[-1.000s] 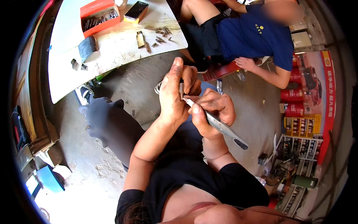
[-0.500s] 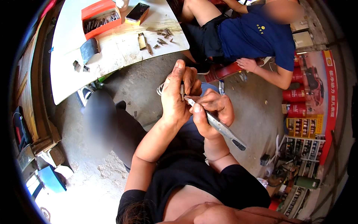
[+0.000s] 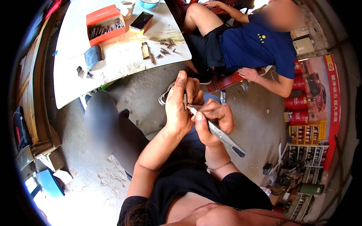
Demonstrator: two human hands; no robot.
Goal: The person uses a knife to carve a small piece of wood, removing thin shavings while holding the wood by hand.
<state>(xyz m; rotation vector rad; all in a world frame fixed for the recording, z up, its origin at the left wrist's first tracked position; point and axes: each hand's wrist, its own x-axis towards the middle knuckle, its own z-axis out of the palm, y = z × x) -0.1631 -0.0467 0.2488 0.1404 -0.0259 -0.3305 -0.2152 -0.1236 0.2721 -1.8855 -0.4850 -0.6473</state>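
In front of my chest, my left hand (image 3: 177, 109) is closed, thumb up, around a small dark piece (image 3: 185, 100) that looks like metal. My right hand (image 3: 217, 116) grips a slim grey-handled tool (image 3: 227, 140) with a pale collar and a thin tip. That tip meets or nearly meets the lower end of the small piece; I cannot tell whether they touch. The tool slants down to the right, its back end sticking out below my right hand. My fingers hide much of the small piece.
A white table (image 3: 117, 69) ahead bears a red box (image 3: 101, 37) of small dark pieces, a phone (image 3: 141, 20), a white cup (image 3: 127, 9), a dark blue block (image 3: 93, 55) and several loose pieces (image 3: 164, 51). A person (image 3: 252, 45) sits at right; shelves (image 3: 307, 152) stand beyond.
The view has shifted slightly, so table and hands sit a little lower in the picture. Both hands keep their hold, and the tool's tip stays by the small piece.
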